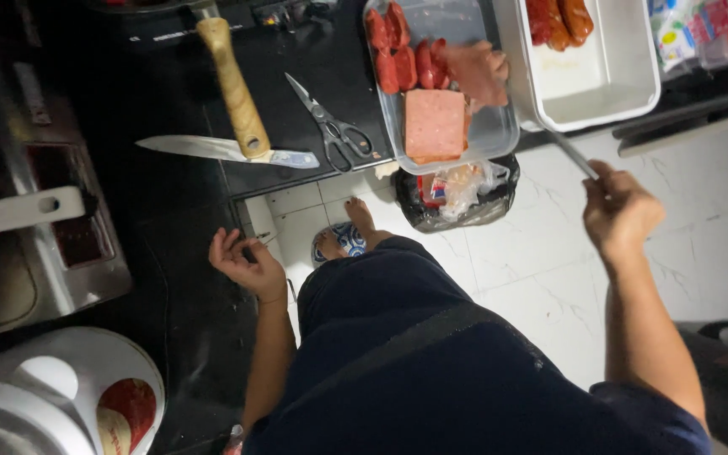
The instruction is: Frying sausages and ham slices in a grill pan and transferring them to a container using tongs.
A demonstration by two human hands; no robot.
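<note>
head view: right hand point(621, 211) grips a thin metal utensil point(573, 154) angled up-left toward white tub point(625, 84); left hand point(246, 263) open

Scissors point(336, 128) right of knife point(227, 152)

One knife point(212, 149), one pair of scissors point(336, 128) and one wooden pan handle point(233, 84) lie on the black bench point(170, 253). Two containers stand there: one clear tray point(465, 135) with one pink block of luncheon meat point(436, 125), and one white tub point(608, 76). One black rubbish bag point(461, 198) sits on the floor, and two hands show, the left hand point(248, 263) and the right hand point(621, 211).
</note>
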